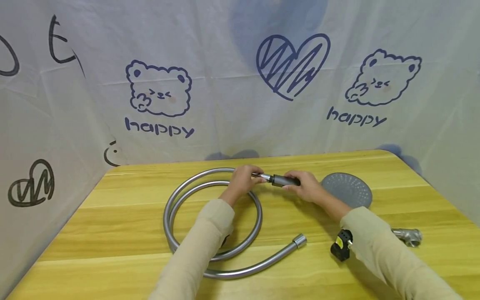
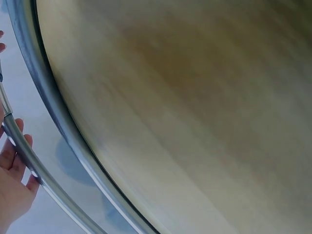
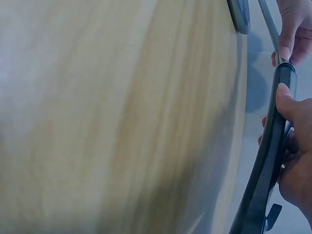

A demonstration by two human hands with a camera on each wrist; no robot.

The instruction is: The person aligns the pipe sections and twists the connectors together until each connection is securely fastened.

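My left hand (image 1: 243, 180) pinches the chrome end of a grey shower hose (image 1: 258, 216) near the back of the table. Beside it, my right hand (image 1: 306, 187) grips the dark handle (image 3: 275, 131) of a shower head, thumb laid along its upper end. The hose end meets the handle's end; how far it goes in is hidden by fingers. The shower head's round grey face (image 1: 346, 188) shows past the right wrist. Most of the hose lies in loops under the left forearm, its other end, with a chrome nut (image 1: 300, 241), pointing right.
A chrome fitting (image 1: 410, 236) lies on the wooden table (image 1: 112, 233), partly behind the right sleeve. A black piece with a yellow patch (image 1: 340, 245) sits by that sleeve's cuff. Beyond the table's back edge hangs a white cloth (image 1: 225, 112) with drawings.
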